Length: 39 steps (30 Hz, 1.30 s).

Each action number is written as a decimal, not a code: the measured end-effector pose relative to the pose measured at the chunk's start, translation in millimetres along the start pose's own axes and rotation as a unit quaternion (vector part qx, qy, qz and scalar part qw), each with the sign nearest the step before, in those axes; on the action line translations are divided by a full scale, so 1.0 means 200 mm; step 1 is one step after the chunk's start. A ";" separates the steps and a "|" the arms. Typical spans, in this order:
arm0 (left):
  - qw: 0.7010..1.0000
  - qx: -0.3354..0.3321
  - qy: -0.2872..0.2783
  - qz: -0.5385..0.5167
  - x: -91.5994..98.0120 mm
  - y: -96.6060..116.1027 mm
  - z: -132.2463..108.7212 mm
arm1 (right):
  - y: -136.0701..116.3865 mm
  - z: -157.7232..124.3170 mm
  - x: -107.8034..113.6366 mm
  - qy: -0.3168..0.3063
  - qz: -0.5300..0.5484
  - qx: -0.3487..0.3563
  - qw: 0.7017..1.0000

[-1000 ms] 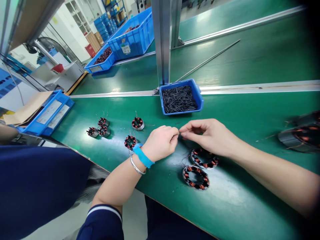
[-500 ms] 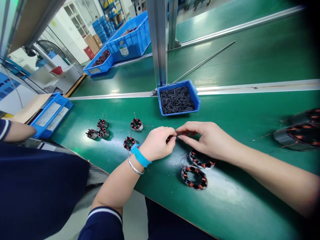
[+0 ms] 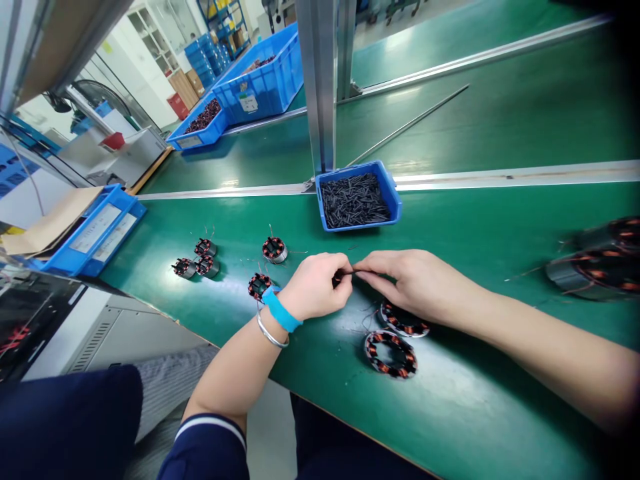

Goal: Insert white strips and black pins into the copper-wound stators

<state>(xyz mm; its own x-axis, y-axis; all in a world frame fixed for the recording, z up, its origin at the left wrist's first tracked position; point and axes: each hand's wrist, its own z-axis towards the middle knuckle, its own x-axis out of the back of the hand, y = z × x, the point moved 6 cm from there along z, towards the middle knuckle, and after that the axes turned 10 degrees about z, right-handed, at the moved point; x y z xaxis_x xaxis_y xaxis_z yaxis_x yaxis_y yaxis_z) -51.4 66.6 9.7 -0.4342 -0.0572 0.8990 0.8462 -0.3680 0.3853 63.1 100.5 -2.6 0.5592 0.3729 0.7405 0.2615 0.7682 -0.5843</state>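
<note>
My left hand (image 3: 320, 285), with a blue band and a silver bangle at the wrist, is closed in a pinch over the bench. Facing it, my right hand (image 3: 407, 277) pinches as well, its fingertips almost touching the left ones. A thin dark piece (image 3: 354, 271) spans the gap between both fingertips. Something dark shows inside the curled left fingers, too hidden to name. Under my right hand lies a wound stator ring (image 3: 403, 320), partly covered, and a second stator ring (image 3: 391, 355) lies nearer me. A smaller wound stator (image 3: 259, 286) sits just left of my left wrist.
A blue bin (image 3: 357, 200) of short black tubes stands beyond my hands. Several small stators (image 3: 205, 257) are at left, larger stators (image 3: 595, 270) at far right. A metal post (image 3: 320, 87) rises behind the bin. A person's dark clothing (image 3: 70, 413) shows lower left.
The neighbouring person's arm has left the view and their body has drawn back at lower left. My right fingers have flattened slightly; my left hand has barely moved.
</note>
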 end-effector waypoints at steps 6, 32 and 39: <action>1.000 0.003 -0.014 0.008 0.00 0.00 0.00 | -0.02 0.00 0.00 -0.008 -0.052 0.006 0.999; 0.969 0.198 0.068 -0.131 -0.09 -0.05 -0.01 | -0.09 0.03 -0.08 0.012 -0.048 -0.190 0.981; 0.990 0.128 -0.019 -0.057 0.01 -0.05 -0.04 | 0.08 0.01 -0.02 -0.016 0.224 -0.157 0.962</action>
<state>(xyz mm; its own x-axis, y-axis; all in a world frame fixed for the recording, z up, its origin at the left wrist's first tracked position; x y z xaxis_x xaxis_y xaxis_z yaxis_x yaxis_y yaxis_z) -62.3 63.3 6.6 -0.5229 0.0084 0.8523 0.8454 -0.1231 0.5198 64.3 113.0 -13.9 0.6476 0.6497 0.3981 0.2274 0.3339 -0.9148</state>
